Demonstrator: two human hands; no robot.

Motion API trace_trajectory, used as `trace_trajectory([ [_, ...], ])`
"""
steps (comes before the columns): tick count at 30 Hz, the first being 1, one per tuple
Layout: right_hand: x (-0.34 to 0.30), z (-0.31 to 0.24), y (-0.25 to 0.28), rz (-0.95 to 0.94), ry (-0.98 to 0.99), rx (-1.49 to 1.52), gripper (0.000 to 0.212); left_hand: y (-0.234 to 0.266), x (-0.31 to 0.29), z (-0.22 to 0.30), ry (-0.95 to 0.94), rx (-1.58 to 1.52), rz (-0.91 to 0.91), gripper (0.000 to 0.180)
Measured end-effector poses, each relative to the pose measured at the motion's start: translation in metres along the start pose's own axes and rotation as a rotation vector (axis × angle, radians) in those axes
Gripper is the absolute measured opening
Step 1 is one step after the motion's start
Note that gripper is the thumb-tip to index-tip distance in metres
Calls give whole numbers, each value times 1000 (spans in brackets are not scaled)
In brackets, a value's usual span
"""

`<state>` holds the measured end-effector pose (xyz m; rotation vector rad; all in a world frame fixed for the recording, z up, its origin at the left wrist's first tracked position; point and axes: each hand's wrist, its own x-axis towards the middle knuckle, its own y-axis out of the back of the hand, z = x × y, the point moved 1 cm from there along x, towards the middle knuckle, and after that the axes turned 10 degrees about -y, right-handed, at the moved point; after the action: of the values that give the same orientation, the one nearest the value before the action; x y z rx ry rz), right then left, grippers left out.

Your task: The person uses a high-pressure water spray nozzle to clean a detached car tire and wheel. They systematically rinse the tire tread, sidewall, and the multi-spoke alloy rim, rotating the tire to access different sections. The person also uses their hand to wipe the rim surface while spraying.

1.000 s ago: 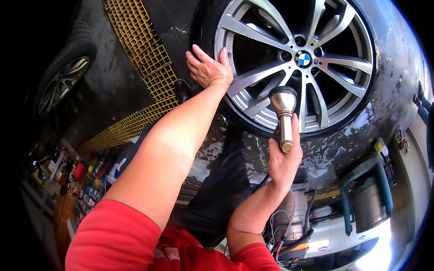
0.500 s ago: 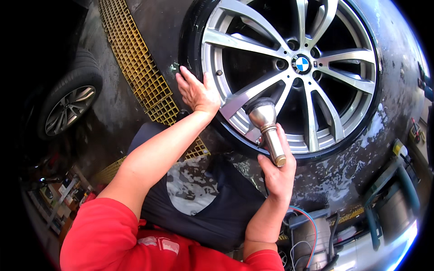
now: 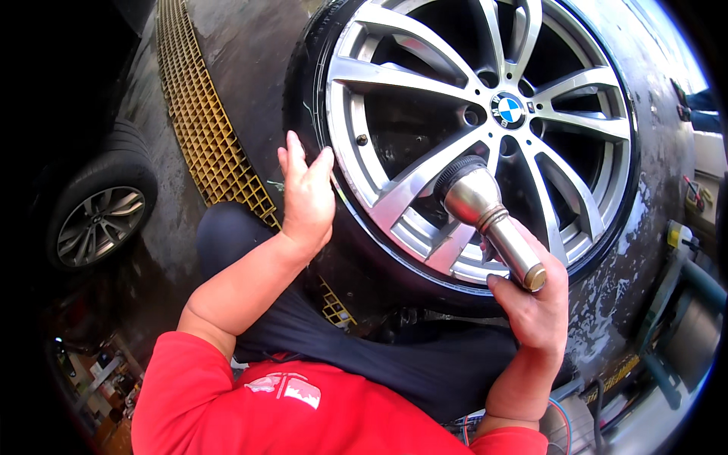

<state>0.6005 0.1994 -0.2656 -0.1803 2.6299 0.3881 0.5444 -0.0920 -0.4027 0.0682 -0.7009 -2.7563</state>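
A large alloy wheel with silver spokes and a black tyre lies in front of me, face up. My right hand is wrapped round a silver metal tool shaped like a flashlight. Its flared head has a black ribbed rim and is over the lower left spokes; whether it touches them I cannot tell. The handle ends in a brass-coloured cap. With fingers stretched and spread, my left hand is at the tyre's left edge, holding nothing. Contact with the tyre is unclear.
To the left stands another wheel with its tyre. A yellow floor grating runs between the two wheels. Foam patches lie on the wet floor at right, near machinery with dark green arms. Cluttered items are at lower left.
My left hand has drawn back from the rim's edge and turned more upright. My right hand has carried the silver tool rightward across the spokes. The whole view has shifted somewhat.
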Motion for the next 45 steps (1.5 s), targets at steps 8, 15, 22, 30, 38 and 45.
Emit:
trace_trajectory([
  [8, -16, -12, -22, 56, -22, 84, 49, 42, 104, 87, -415, -544, -377, 37],
  [15, -15, -27, -53, 63, -20, 110, 46, 2, 114, 56, 57, -741, -971, 58],
  [22, 7, -49, -77, 104, -7, 77, 42, -13, 129, 49, -194, -583, -830, 62],
  [30, 16, -60, -94, 122, -13, 111, 38, -10, 125, 64, -347, -711, -1003, 62],
  [38, 20, -62, -101, 105, 5, 98, 38, 0, 129, 65, -539, -634, -1022, 60],
  [45, 23, -65, -103, 55, 45, 110, 41, 3, 131, 59, -432, -656, -1024, 59],
])
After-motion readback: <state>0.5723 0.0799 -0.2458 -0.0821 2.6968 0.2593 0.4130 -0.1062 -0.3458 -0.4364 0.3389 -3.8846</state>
